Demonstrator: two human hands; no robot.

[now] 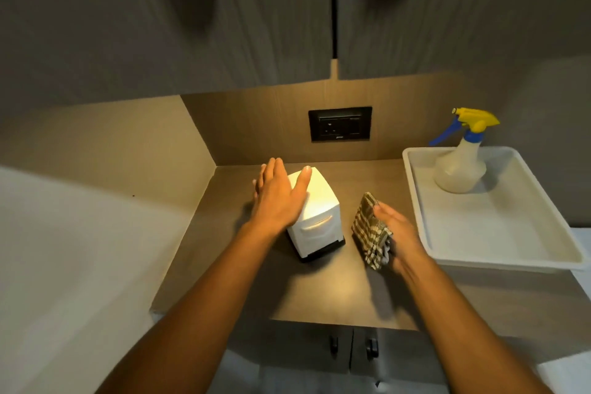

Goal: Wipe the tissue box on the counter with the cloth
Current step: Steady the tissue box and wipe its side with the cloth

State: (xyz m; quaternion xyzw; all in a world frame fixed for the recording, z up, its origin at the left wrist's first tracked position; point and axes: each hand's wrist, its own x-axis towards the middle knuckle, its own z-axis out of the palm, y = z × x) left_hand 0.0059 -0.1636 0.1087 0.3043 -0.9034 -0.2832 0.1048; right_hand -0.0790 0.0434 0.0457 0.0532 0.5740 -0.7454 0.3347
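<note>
A white tissue box [319,217] with a dark base stands on the brown counter [319,291], near the back corner. My left hand [278,198] lies flat against its left side and top, fingers spread, thumb over the top edge. A checked brown-and-white cloth [369,230] is held folded in my right hand [396,233], just right of the box with a small gap between them. The cloth hangs upright against my palm, above the counter.
A white tray [511,246] sits at the right on the counter, holding a clear spray bottle [460,166] with a yellow and blue trigger head. A black wall socket [339,123] is on the back panel. Cabinet doors hang overhead; cupboard handles [351,345] show below the counter edge.
</note>
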